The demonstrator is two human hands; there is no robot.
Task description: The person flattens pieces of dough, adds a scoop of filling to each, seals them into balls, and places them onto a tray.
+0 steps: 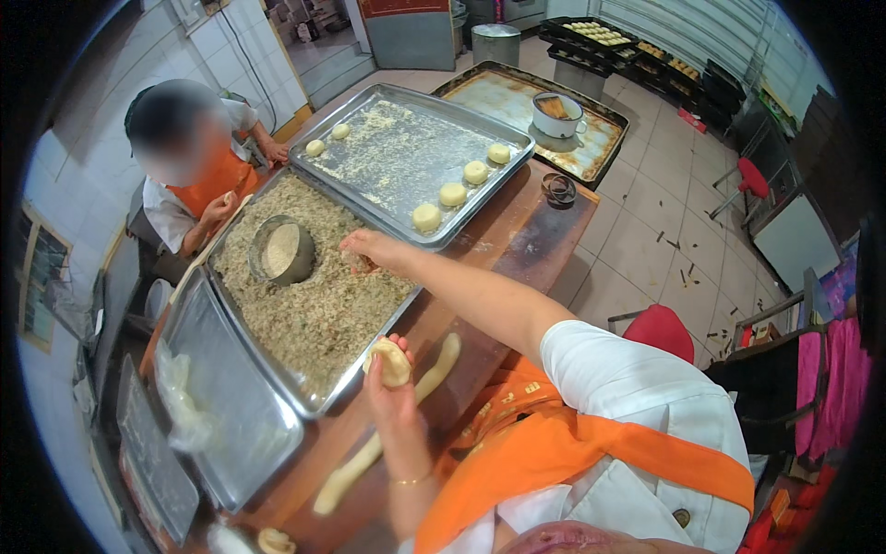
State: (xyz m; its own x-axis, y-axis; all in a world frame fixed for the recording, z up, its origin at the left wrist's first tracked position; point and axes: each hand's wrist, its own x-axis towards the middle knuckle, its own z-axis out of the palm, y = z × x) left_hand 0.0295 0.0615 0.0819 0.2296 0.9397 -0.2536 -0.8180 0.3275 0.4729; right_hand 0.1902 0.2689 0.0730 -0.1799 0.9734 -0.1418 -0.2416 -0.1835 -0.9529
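At left, a metal bowl (282,250) sits in chopped filling (323,323). To its right, the right hand (367,250) is at the filling, fingers curled; I cannot tell whether they pinch any. Nearer, the left hand (393,395) grasps a dough wrapper (391,366), a dough rope (439,366) just rightward.

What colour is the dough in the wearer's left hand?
The dough is pale cream; see the head view.

Pale tiles cover the floor (637,222) to the right of the right hand (367,251), where a red-seated stool (754,177) stands; well beyond the hand, a white-tiled wall (258,42) adjoins grey steps (341,76).
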